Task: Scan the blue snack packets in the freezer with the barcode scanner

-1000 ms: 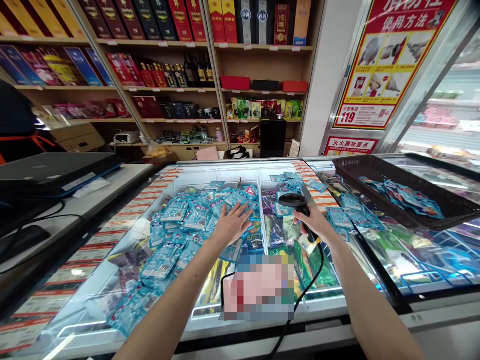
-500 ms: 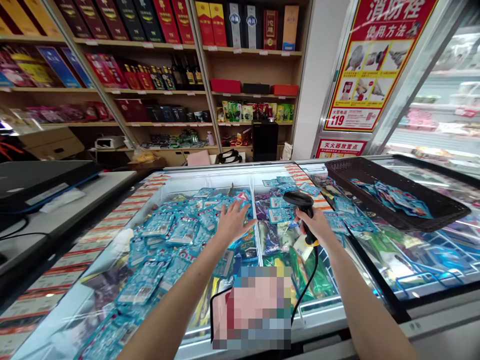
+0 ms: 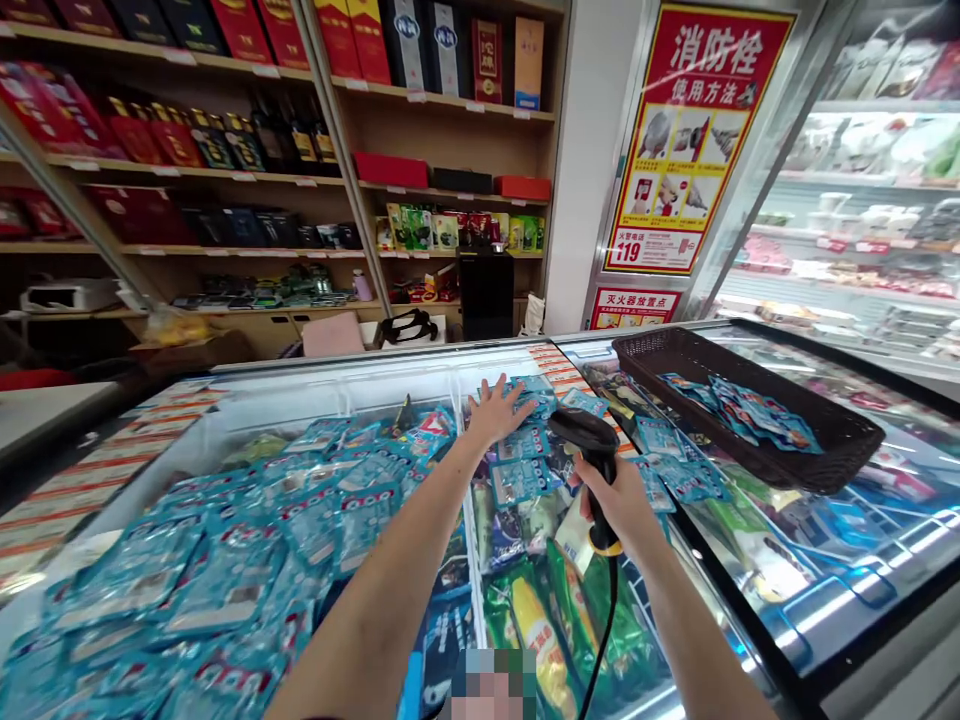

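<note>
My right hand [image 3: 616,500] is wrapped round the handle of a black barcode scanner [image 3: 589,440], whose cable runs down toward the bottom edge. To its left, my left hand [image 3: 496,412] is spread with fingers apart over small blue packets [image 3: 523,480] on the freezer's glass top; whether it touches them I cannot tell. A large heap of similar blue packets [image 3: 232,565] spreads across the left side. More blue packets [image 3: 679,470] lie right of the scanner, and several are in a dark brown basket [image 3: 652,365].
Frozen bags [image 3: 540,635] show through the freezer glass. Price labels line the freezer's left edge [image 3: 97,470]. Behind stand shelves [image 3: 450,100] of boxes and bottles, a red fire-hydrant poster [image 3: 675,150] and a lit display fridge [image 3: 862,200]. A pixelated patch covers something at the bottom.
My left hand has moved from the heap to the packets across the white divider. My right hand still holds the scanner. The view has turned to the right.
</note>
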`<state>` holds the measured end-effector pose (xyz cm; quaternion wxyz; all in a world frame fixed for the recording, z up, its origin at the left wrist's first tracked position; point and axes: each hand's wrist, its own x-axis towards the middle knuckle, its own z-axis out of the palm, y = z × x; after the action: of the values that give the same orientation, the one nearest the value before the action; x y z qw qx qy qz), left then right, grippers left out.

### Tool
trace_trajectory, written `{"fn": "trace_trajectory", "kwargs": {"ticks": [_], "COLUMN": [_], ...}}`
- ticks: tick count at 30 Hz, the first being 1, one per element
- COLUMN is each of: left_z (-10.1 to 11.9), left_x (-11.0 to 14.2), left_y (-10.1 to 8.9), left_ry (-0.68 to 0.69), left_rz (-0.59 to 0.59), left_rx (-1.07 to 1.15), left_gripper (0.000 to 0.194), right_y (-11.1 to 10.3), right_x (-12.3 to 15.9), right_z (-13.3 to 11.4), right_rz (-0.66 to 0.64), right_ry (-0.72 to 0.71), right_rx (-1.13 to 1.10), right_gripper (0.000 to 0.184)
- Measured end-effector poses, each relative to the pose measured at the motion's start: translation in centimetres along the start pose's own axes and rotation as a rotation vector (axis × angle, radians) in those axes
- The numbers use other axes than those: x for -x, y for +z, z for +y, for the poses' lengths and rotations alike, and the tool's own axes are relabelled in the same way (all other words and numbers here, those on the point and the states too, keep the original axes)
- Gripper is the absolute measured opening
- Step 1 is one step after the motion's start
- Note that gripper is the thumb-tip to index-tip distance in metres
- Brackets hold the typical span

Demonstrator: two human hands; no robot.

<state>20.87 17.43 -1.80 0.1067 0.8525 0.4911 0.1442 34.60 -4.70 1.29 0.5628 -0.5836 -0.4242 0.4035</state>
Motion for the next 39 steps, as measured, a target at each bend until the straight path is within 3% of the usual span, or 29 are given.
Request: {"fn": "trace_trajectory", "kwargs": {"ticks": [4, 8, 11, 16, 19, 23, 26, 28, 31, 34, 39], "left_z": [1.0, 1.7, 1.5, 1.4, 2.2, 3.9, 5.4, 6.5, 7.8, 7.9, 6.0], "left_x": [-4.4, -5.0, -2.1, 5.8, 8.1, 5.9, 2.0, -0.4, -2.6, -2.6, 0.1], "left_y": [0.6, 0.5, -0.1, -1.2, -1.9, -2.1, -0.9, 0.3, 1.7, 1.6, -0.3], "left_ry": [-0.021, -0.020, 0.032, 0.134, 0.149, 0.260, 0.425, 0.458, 0.482, 0.469, 0.394], "left_rz": [-0.071, -0.192, -0.208, -0.184, -0.159, -0.052, -0.133, -0.204, -0.213, -0.171, -0.124], "left_rx": [-0.019, -0.094, -0.111, -0.117, -0.150, -0.157, -0.110, -0.119, -0.175, -0.202, -0.229], "left_gripper": [0.078, 0.080, 0.079, 0.072, 0.066, 0.058, 0.053, 0.056, 0.053, 0.047, 0.042], "right_y": [0.2, 0.4, 0.3, 0.1, 0.0, -0.1, -0.4, -0.7, -1.0, -1.2, -1.2], "right_x": [-0.8, -1.3, -1.2, -0.7, -0.5, -0.5, -0.8, -1.0, -1.4, -1.5, -1.2], "right_z": [0.8, 1.3, 1.1, 0.6, 0.5, 0.4, 0.5, 0.6, 0.7, 0.5, 0.3], "right_rz": [0.097, 0.137, 0.141, 0.155, 0.183, 0.273, 0.299, 0.303, 0.298, 0.294, 0.268], "right_ry": [0.011, 0.009, 0.008, 0.005, 0.012, 0.020, 0.040, 0.063, 0.090, 0.097, 0.073], "right_rx": [-0.012, -0.004, 0.001, 0.001, 0.012, -0.060, -0.097, -0.099, -0.093, -0.094, -0.051], "right_gripper": [0.044, 0.047, 0.046, 0.041, 0.038, 0.037, 0.037, 0.036, 0.036, 0.038, 0.038]}}
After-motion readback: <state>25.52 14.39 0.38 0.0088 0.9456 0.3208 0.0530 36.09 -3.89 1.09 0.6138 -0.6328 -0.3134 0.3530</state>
